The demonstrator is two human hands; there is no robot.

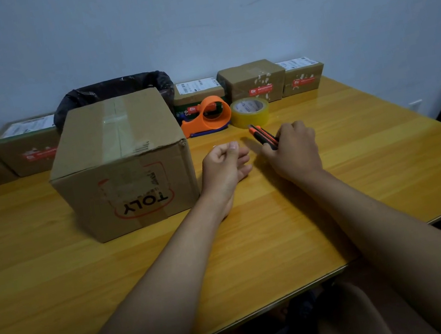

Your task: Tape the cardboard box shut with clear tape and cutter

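The cardboard box (124, 163) stands on the table left of centre, its flaps closed and a strip of tape running over the top seam and down the front. My left hand (224, 167) rests just right of the box with its fingers curled and the thumb pressed on the forefinger; nothing in it can be made out. My right hand (294, 148) grips an orange and black cutter (262, 136), tip pointing away and left. Behind the hands, a roll of clear tape (250, 112) lies flat beside an orange tape dispenser (209, 117).
Several small taped parcels (253, 81) line the wall at the back of the yellow wooden table (359, 160). A bin lined with a black bag (114, 88) stands behind the box. The table's front edge runs diagonally at lower right.
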